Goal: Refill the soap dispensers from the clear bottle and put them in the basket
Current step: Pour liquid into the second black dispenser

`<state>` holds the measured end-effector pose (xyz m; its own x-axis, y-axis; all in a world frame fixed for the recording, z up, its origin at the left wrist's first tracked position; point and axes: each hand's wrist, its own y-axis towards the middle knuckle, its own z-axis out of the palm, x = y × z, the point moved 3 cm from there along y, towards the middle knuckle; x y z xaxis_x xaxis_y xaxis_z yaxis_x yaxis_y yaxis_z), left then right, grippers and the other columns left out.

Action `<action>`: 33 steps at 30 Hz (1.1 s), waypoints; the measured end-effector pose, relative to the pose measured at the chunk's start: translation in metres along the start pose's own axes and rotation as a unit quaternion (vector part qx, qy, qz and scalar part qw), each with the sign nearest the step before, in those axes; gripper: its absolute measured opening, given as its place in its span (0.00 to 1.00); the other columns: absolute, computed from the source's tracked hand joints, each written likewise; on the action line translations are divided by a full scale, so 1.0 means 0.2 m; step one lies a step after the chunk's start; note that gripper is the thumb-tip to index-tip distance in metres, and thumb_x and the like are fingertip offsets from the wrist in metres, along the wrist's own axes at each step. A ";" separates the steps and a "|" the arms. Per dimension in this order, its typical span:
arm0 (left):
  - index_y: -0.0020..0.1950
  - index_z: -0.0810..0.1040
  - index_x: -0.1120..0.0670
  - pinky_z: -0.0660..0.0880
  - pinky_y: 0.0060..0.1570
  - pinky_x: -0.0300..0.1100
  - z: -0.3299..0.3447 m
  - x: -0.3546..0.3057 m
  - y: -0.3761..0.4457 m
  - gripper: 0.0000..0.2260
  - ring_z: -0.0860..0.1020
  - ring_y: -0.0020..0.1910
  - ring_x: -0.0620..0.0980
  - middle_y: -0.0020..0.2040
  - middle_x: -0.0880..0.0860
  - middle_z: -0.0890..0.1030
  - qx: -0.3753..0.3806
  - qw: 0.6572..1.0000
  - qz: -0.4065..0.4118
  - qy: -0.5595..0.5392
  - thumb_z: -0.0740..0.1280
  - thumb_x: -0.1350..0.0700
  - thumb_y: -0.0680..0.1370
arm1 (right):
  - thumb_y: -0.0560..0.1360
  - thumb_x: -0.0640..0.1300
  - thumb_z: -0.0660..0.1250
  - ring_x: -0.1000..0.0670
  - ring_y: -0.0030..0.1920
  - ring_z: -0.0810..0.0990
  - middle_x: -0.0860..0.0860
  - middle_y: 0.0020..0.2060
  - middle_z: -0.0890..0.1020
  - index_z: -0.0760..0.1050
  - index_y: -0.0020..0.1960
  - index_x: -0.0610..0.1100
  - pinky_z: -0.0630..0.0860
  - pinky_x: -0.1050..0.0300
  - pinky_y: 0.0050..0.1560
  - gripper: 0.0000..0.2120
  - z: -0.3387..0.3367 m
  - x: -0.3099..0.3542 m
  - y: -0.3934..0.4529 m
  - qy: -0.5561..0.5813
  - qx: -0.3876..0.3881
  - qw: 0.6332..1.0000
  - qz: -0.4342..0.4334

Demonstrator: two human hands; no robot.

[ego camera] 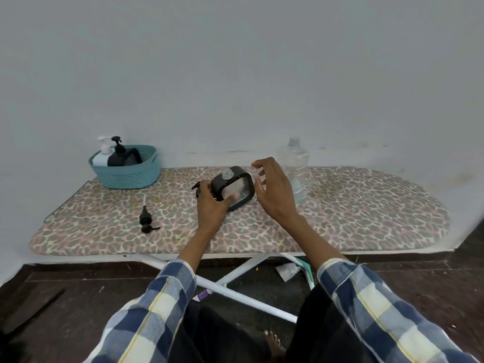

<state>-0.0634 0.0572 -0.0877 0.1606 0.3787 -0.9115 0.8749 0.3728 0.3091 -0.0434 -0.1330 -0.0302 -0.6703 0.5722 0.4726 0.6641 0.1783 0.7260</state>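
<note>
A black-framed clear soap dispenser point(237, 187) with its neck uncapped tilts on the board's middle; my left hand point(212, 203) grips its left side. Just right of it, my right hand point(272, 187) hovers with fingers spread and holds nothing. Behind that hand stands the clear bottle point(294, 169), cap on, with a little liquid at its bottom. One black pump head point(146, 221) lies loose on the left part of the board. Another black pump part point(197, 186) peeks out behind my left hand. The teal basket point(131, 176) at the back left holds a white dispenser point(102, 153) and a black dispenser point(123, 155).
Everything rests on a leopard-print ironing board point(353, 218) against a pale wall. Its white legs point(235, 279) cross below, over a dark floor with a scrap of paper point(286, 271). A bare foot point(273, 341) shows at the bottom.
</note>
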 end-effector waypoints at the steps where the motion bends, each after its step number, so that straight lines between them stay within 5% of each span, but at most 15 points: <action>1: 0.65 0.69 0.53 0.79 0.52 0.45 0.00 0.01 0.00 0.26 0.81 0.54 0.49 0.57 0.50 0.80 -0.001 1.000 0.003 0.003 0.80 0.52 0.75 | 0.80 0.37 0.66 0.49 0.57 0.77 0.50 0.61 0.75 0.73 0.65 0.44 0.81 0.51 0.49 0.14 -0.03 0.01 -0.01 -0.020 -0.039 0.999 -0.008; 5: 0.70 0.68 0.53 0.80 0.56 0.46 0.01 0.02 0.00 0.29 0.80 0.56 0.48 0.59 0.49 0.79 0.027 0.999 0.020 0.034 0.80 0.53 0.75 | 0.78 0.45 0.73 0.44 0.61 0.74 0.45 0.61 0.72 0.70 0.66 0.41 0.72 0.48 0.66 0.21 -0.13 -0.05 -0.05 -0.068 -0.186 0.978 0.058; 8: 0.70 0.68 0.53 0.79 0.56 0.47 0.02 0.05 0.00 0.28 0.80 0.56 0.50 0.59 0.51 0.79 0.055 0.995 0.029 0.083 0.78 0.54 0.76 | 0.74 0.53 0.76 0.44 0.61 0.73 0.47 0.61 0.70 0.67 0.68 0.43 0.67 0.44 0.70 0.30 -0.16 -0.17 -0.08 -0.057 -0.223 0.959 0.166; 14: 0.64 0.64 0.50 0.74 0.47 0.33 0.04 0.04 0.00 0.24 0.79 0.54 0.49 0.59 0.50 0.77 0.068 0.991 0.068 0.095 0.77 0.53 0.78 | 0.70 0.63 0.78 0.44 0.64 0.75 0.48 0.62 0.75 0.67 0.70 0.44 0.75 0.40 0.65 0.40 -0.10 -0.42 -0.07 0.015 -0.105 0.942 0.318; 20: 0.66 0.64 0.51 0.76 0.50 0.36 0.03 0.04 0.01 0.24 0.79 0.57 0.50 0.62 0.51 0.76 0.042 0.995 0.071 0.064 0.77 0.54 0.78 | 0.74 0.54 0.79 0.50 0.56 0.79 0.50 0.59 0.81 0.70 0.68 0.46 0.78 0.50 0.55 0.29 -0.07 -0.44 -0.02 0.048 -0.044 0.968 0.243; 30: 0.67 0.61 0.49 0.74 0.48 0.29 0.01 0.02 -0.01 0.25 0.78 0.55 0.47 0.61 0.49 0.74 0.038 0.995 0.078 0.047 0.74 0.56 0.80 | 0.76 0.48 0.78 0.43 0.65 0.75 0.50 0.65 0.76 0.68 0.75 0.53 0.71 0.36 0.65 0.32 -0.07 -0.41 0.01 -0.153 0.058 0.982 0.093; 33: 0.69 0.61 0.48 0.73 0.47 0.26 0.01 0.02 -0.01 0.25 0.76 0.51 0.36 0.58 0.43 0.73 0.047 0.995 0.071 0.051 0.74 0.56 0.81 | 0.75 0.47 0.78 0.44 0.66 0.74 0.51 0.65 0.75 0.67 0.76 0.55 0.68 0.37 0.68 0.34 -0.08 -0.43 0.00 -0.199 0.078 0.974 0.072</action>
<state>-0.0637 0.0560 -0.0931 0.2425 0.5079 -0.8266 0.8867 0.2297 0.4013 0.0091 -0.1937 -0.0621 -0.4056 0.8597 0.3107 0.8054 0.1753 0.5662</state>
